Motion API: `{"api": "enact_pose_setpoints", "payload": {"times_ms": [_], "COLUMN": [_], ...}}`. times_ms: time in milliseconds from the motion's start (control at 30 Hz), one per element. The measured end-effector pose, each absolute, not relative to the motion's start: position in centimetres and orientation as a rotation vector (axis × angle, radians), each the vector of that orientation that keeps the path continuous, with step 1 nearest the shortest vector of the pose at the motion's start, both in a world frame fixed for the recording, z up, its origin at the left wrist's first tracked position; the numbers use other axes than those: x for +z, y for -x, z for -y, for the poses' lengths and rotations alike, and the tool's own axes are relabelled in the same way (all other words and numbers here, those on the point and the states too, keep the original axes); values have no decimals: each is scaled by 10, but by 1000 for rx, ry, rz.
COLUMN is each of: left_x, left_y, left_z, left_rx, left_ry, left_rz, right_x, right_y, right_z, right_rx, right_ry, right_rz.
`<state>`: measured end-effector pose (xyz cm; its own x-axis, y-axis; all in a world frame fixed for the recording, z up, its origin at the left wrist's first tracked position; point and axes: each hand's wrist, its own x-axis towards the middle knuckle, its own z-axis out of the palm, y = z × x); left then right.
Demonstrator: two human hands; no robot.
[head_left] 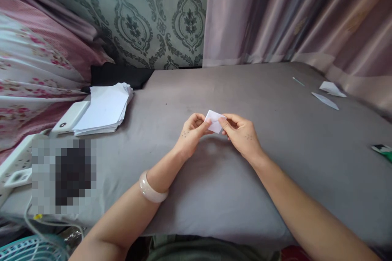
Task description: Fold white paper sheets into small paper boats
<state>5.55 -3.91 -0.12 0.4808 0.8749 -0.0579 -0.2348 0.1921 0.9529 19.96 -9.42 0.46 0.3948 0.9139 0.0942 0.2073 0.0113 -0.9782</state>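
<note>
A small folded piece of white paper [214, 121] is held between both hands just above the grey bed sheet [245, 171]. My left hand [191, 132] pinches its left side with thumb and curled fingers. On the paper's right side my right hand [240, 133] pinches it with thumb and forefinger. A pale bangle [150, 189] sits on my left wrist.
A stack of white paper sheets [105, 108] lies at the left with a white phone-like device [70, 117] beside it. Folded paper pieces [329, 94] lie at the far right. A green-and-black object [382, 151] is at the right edge. Floral bedding [30, 69] is piled at the left.
</note>
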Motion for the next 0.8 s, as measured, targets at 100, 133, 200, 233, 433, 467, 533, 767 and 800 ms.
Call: {"api": "enact_pose_setpoints", "payload": {"times_ms": [100,133,200,233,433,467,533,767,800], "left_x": [-5,-6,-7,-7,-9,-9,-10,-6,-6], "left_y": [-53,-53,-51,-51,-50,-50,-50,-51,-51], "left_z": [35,34,32,32,33,33,33,37,38], "left_rx": [889,908,964,984,955,951,965,1038,1062], "left_ry": [-1456,-1574,-1781,-1867,-2029,-2009,-1968,-2000,-2016], "left_rz": [-855,-874,-861,-849,-892,-894,-885,-796,-797], "right_x": [3,3,4,4,5,4,4,3,3], "right_y": [-208,-210,-212,-212,-207,-207,-206,-203,-202], "right_z": [95,96,98,99,98,98,97,98,98], "right_rx": [563,492,371,330,251,254,270,262,258], "right_ry": [1552,1571,1602,1615,1694,1693,1672,1604,1593], "right_rz": [1358,1478,1687,1759,1772,1749,1721,1701,1699]}}
